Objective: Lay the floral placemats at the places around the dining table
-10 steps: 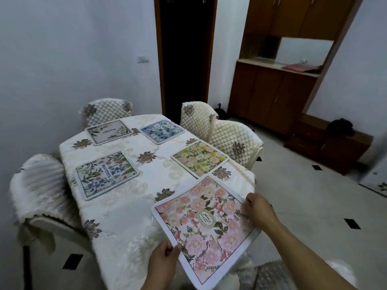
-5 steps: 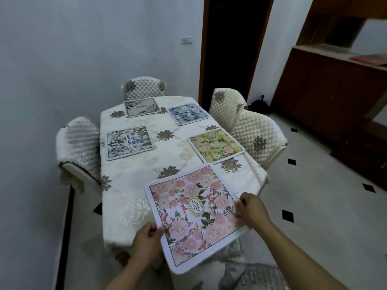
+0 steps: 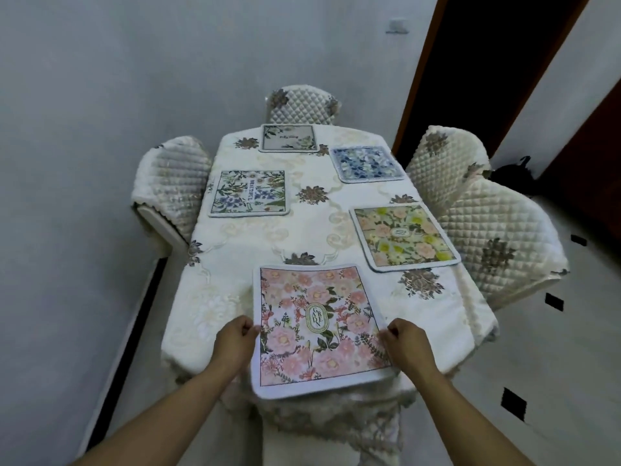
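From the head view, the left hand (image 3: 235, 344) pinches the left edge of the pink placemat (image 3: 317, 326), and the right hand (image 3: 408, 344) pinches its right edge. The mat is at the near end of the tabletop (image 3: 235, 250), with its near edge sticking out past the table's end. Four more mats lie farther back: yellow (image 3: 405, 237), blue (image 3: 368, 164), green (image 3: 250, 193) and grey (image 3: 289, 137).

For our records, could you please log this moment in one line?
both hands grip pink floral placemat | near table end | four mats laid
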A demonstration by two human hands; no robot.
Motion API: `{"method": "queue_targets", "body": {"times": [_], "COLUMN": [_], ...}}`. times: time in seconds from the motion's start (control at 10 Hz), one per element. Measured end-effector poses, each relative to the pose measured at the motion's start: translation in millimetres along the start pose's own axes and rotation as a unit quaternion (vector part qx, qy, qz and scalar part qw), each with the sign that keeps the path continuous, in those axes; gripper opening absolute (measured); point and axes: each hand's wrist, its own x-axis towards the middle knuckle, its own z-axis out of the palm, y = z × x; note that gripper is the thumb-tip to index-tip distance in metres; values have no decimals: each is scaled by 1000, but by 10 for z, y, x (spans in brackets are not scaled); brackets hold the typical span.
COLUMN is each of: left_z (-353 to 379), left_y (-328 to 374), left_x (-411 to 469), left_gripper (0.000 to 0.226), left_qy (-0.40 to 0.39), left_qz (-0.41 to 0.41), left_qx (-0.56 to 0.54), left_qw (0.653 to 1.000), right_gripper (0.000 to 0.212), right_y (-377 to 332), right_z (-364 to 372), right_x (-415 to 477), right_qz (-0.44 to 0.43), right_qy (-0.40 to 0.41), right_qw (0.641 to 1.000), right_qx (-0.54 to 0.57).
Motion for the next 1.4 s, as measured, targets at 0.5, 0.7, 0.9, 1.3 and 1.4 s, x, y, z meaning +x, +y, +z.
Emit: {"method": "queue_targets", "body": {"times": [0.5,0.7,0.9,1.3,1.4], "left_z": [480,703,769,114,-153], "left_y": [-92,-242,-310,380,627], "left_x": [167,35,-103,-726,-967], "left_gripper": [14,26,38,47,43], "left_qy": [72,89,51,-71,-48], "left_qz": [-43,12,25,64,91], "left_qx": [112,248,331,345,397], "left_qw": [990,964,942,934,912], "right_gripper": [15,13,20,37,36], "right_y": [352,326,357,38,-142], "right_z": [335,586,641,-150,-557], "right_x": [428,346,350,-164,-406], "right_qz": [-112,-162,-161,-180,-171], "right_qy": [-46,-75,-81,-134,-115], "right_qw": [989,969,962,922,930], "right_qx": [-89,-170,-205,-316,-304]}}
